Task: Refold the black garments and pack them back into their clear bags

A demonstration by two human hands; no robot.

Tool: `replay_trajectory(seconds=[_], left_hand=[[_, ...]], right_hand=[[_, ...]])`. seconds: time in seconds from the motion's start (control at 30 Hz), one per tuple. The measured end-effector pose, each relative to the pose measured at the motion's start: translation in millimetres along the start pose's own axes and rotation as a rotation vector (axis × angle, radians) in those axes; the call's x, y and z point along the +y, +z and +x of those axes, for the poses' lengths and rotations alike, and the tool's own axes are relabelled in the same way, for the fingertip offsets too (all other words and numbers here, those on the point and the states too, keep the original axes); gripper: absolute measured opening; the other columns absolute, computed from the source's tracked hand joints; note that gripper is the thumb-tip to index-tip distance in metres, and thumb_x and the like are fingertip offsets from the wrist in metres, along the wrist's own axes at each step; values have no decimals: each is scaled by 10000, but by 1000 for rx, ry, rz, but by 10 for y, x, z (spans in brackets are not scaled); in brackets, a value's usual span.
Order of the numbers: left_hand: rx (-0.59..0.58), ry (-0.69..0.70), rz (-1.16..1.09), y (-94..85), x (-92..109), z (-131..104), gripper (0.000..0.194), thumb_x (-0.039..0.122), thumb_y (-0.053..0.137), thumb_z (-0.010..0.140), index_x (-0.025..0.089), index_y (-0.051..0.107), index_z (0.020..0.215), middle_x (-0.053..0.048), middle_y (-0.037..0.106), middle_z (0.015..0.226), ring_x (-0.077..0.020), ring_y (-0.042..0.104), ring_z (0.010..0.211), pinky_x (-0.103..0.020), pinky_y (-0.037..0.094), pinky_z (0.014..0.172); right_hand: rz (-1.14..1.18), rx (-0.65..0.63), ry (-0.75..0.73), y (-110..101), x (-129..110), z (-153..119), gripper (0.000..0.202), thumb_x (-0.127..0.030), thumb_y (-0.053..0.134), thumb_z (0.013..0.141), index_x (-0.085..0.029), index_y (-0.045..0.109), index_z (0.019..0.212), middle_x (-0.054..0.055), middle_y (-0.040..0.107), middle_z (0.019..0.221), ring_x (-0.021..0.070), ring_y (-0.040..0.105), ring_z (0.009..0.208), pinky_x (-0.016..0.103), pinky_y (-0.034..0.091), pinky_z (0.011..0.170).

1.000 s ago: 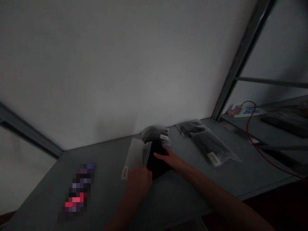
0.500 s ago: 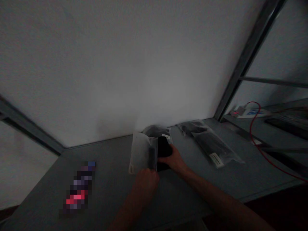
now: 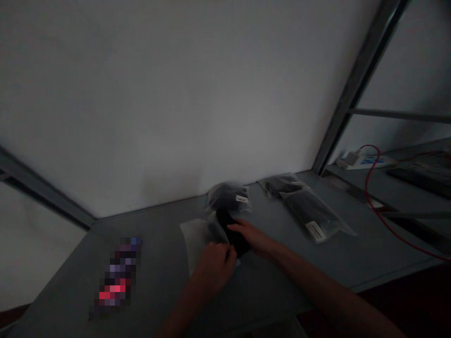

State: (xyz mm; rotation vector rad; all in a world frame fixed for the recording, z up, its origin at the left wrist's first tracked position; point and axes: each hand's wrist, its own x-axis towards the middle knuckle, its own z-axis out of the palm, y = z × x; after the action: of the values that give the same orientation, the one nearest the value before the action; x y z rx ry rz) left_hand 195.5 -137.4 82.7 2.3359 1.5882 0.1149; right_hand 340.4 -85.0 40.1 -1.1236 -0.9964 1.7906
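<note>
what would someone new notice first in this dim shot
At centre, the left hand grips a clear plastic bag while the right hand holds a black item at its mouth, on the grey table. Behind and to the right lie more bagged black items, and a red cable loops over the far-right shelf.

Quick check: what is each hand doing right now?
Left hand: closed on the clear bag.
Right hand: gripping the black item at the bag's mouth.

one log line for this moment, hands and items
left hand: holds clear bag | right hand: grips black item at bag mouth | table
</note>
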Motion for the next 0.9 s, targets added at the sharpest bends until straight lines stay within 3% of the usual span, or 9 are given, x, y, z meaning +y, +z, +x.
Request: replay_trajectory(seconds=[0.1,0.2,0.27,0.33,0.43,0.53,0.6,0.73,0.9], left_hand=[[53,-33,-3,-28,-1,21,437,317,338,990,173,704,801,-89,722,795,-207,664,767,-302,410,675],[225,-202,40,-122,-66,86,431,430,376,969,174,662,774,-80,688,734,-213,653,709,-312,428,665],[378,-252,99,-160,-162,154,337,460,486,910,163,635,850,-97,678,835,-238,650,815,-338,455,750],[447,-182,94,-151,-297,233,276,394,563,860,162,602,1003,-115,658,1030,-259,614,1008,-372,443,886],[377,-54,-49,-80,-533,355,281,258,508,877,184,546,1145,-101,632,1169,-235,575,1124,-379,407,970],[227,-13,-173,-33,-724,462,210,286,420,936,189,603,972,-66,690,955,-201,642,911,-318,449,824],[176,4,-186,-40,-793,510,272,315,407,947,192,607,809,-34,676,791,-178,631,766,-286,434,725],[221,-16,-172,-112,-802,531,280,268,442,922,183,590,700,-9,637,689,-155,589,683,-266,391,661],[292,-57,-168,-208,-698,480,230,216,481,894,174,634,727,-24,658,708,-160,602,696,-272,386,683]], right_hand=[[44,53,51,30,26,25,277,-419,681,710,-189,684,864,10,667,764,172,582,684,290,396,615],[-4,32,22,47,62,21,198,-347,675,678,-172,677,769,8,650,717,167,568,678,282,381,611],[-58,34,15,53,96,9,139,-259,678,618,-175,656,726,-4,636,687,163,554,670,273,365,597],[-82,85,55,59,129,-9,170,-181,670,550,-188,629,715,-15,627,672,166,546,670,270,358,588],[-70,122,123,63,144,-38,229,-108,611,478,-200,592,686,-29,598,632,164,527,639,269,349,573],[-43,-59,142,57,111,-64,204,-120,546,468,-187,588,656,-19,581,609,160,515,592,276,341,558],[-10,-164,120,50,86,-74,305,-120,530,454,-187,614,739,-14,609,660,177,547,629,283,371,583],[14,-213,36,26,67,-92,613,-78,544,430,-235,605,1020,-20,668,866,217,606,827,306,441,698],[-134,-215,-100,41,32,-134,608,-84,646,487,-246,620,1073,-19,680,990,234,596,969,349,454,844]])
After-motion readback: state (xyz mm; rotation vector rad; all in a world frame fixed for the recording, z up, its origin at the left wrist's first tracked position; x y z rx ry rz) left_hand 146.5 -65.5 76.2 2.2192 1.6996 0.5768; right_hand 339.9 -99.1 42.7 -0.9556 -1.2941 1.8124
